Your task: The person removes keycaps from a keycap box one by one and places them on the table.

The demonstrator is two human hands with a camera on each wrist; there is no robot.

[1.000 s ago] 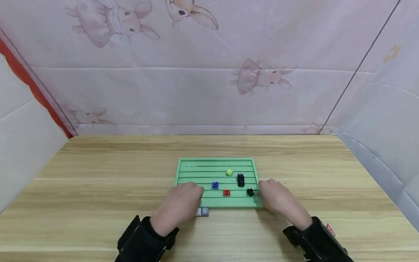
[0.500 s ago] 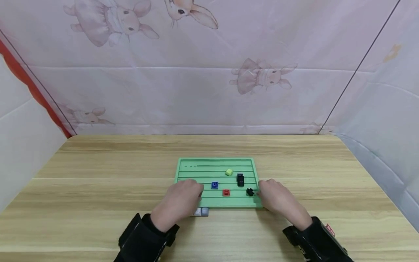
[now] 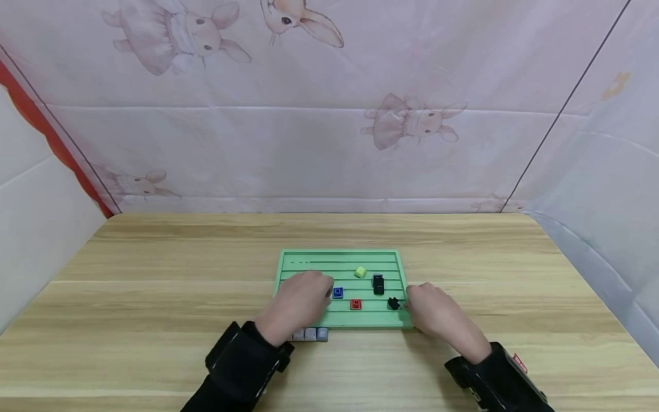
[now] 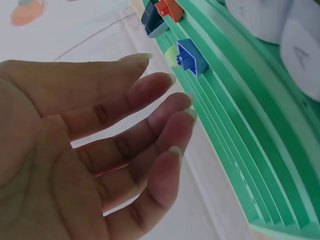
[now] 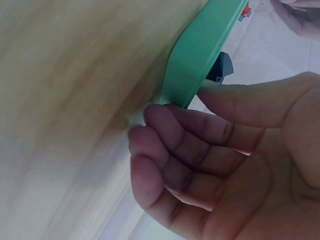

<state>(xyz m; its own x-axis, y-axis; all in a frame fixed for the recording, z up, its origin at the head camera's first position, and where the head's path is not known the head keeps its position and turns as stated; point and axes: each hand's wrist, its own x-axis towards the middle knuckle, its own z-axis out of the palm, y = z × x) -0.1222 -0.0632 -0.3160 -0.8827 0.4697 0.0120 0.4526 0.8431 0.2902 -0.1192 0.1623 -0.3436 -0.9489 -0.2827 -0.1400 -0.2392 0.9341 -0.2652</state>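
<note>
A green ridged tray [image 3: 340,319] lies on the table with loose keycaps on it. My right hand [image 3: 433,309] pinches its right edge; the right wrist view shows the thumb [image 5: 235,102] on top and curled fingers against the side. My left hand [image 3: 300,300] hovers over the tray's left part, beside an upturned blue keycap [image 3: 337,293]. In the left wrist view its fingers [image 4: 165,127] are loosely bent and hold nothing. A red keycap [image 3: 356,304], a lime keycap [image 3: 360,272], a long black keycap [image 3: 378,284] and a small black one [image 3: 393,304] lie further right.
Grey keycaps [image 3: 316,334] stand in a row along the tray's front left edge, partly hidden by the left hand. A wooden table [image 3: 180,286] surrounds the tray. A rabbit-print cloth [image 3: 309,149] hangs behind it.
My left hand has moved right and a little forward over the tray, uncovering more of the grey keycaps. The right hand, tray and loose keycaps stay in place.
</note>
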